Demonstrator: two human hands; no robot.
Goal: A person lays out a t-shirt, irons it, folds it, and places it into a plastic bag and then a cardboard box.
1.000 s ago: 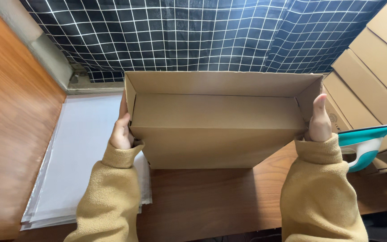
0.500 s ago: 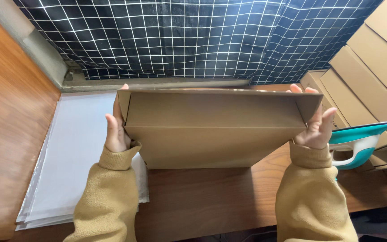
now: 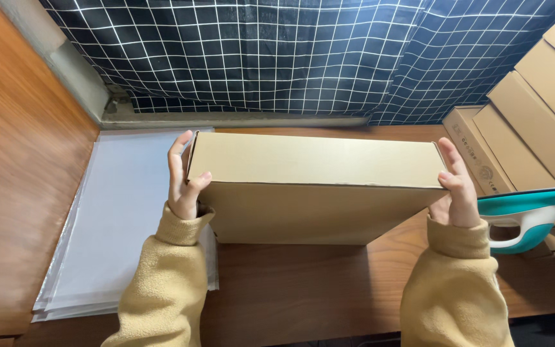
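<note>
I hold the flat cardboard box (image 3: 319, 186) in the middle of the frame, standing on its long edge on the wooden table (image 3: 303, 289), its closed top face turned up toward me. My left hand (image 3: 184, 177) clasps the left end, fingers spread up along the side and thumb hooked over the near top corner. My right hand (image 3: 455, 189) presses flat against the right end, fingers together and pointing up. Neither hand pinches; the box is squeezed between the two palms.

I judge it light for its size, since it sits easily between open hands. The board looks stiff at the folded edges but would likely give in the broad panels, so the ends and corners are the places to hold. The surface looks smooth and matte, a little slippery under flat palms.

The far side and underside of the box are hidden, and I cannot tell whether anything is inside. To the left of the frame lies a stack of clear plastic sheets (image 3: 117, 225), partly covered by my sleeve. At the right edge, a teal and white tool (image 3: 525, 218) is cut off, and a row of more cardboard boxes (image 3: 534, 109) runs out of frame. A dark checked cloth (image 3: 303, 58) hangs behind.
</note>
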